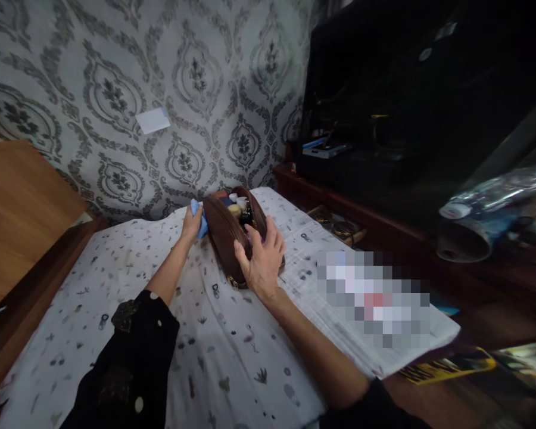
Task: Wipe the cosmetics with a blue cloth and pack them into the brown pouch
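Reaching into the open bag [223,238] seems my step: it sits under my loosely spread right fingers [272,234], my left fingers [196,217] gripping a blue cloth [203,227] beside it; next calls for a careful pinch.

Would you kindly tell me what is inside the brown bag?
The brown bag holds small white items and a yellowish item; its bottom is covered, and the right hand hides its near part.

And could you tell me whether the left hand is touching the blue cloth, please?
Touching: the head view shows the left hand gripping the blue cloth.
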{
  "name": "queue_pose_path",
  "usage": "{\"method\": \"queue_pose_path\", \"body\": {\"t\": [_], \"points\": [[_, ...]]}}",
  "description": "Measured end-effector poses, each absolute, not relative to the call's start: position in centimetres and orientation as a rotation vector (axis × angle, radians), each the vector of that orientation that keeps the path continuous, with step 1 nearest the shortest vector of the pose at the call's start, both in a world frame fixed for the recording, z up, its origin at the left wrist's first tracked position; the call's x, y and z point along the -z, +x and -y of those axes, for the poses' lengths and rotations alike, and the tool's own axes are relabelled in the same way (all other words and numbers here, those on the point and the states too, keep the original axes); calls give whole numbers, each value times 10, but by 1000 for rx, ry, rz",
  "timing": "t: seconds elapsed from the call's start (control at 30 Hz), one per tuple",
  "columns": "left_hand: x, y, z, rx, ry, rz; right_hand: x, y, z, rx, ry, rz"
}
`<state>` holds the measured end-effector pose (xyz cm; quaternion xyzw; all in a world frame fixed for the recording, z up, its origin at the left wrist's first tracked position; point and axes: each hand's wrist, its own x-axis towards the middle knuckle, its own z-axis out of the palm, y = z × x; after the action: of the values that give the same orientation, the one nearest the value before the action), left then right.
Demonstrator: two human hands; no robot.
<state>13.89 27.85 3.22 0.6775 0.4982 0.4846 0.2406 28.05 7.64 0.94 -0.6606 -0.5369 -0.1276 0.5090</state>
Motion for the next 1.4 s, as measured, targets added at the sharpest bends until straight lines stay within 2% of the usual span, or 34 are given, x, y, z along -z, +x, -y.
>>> {"method": "queue_pose_path", "body": {"t": [0.17, 0.27, 0.43, 0.53, 0.6, 0.7, 0.8, 1.07, 1.2, 1.4], "points": [[-65, 141, -280, -1379, 1969, -1493, -7, 281, -78, 317, -1577, 1292], [-87, 163, -264, -1147, 2439, -1442, -6, 281, -78, 346, -1573, 1277], [-97, 186, -210, -837, 2808, -974, -7, 281, -78, 376, -1583, 1291], [-101, 184, -210, -636, 2838, -663, -6, 281, -78, 363, -1576, 1292], [-104, 180, -231, -628, 2820, -749, -6, 281, -78, 339, -1568, 1277], [-108, 169, -273, -845, 2687, -1246, -7, 282, -77, 295, -1564, 1280], [-104, 144, -297, -852, 2593, -1459, -9, 282, -75, 276, -1566, 1301], [-76, 32, -251, -39, 2419, -1352, -9, 280, -77, 329, -1593, 1281], [-68, -7, -219, 64, 2365, -1315, -10, 281, -76, 343, -1604, 1290], [-46, -83, -178, 164, 2418, -1647, -9, 281, -77, 329, -1590, 1287]]}}
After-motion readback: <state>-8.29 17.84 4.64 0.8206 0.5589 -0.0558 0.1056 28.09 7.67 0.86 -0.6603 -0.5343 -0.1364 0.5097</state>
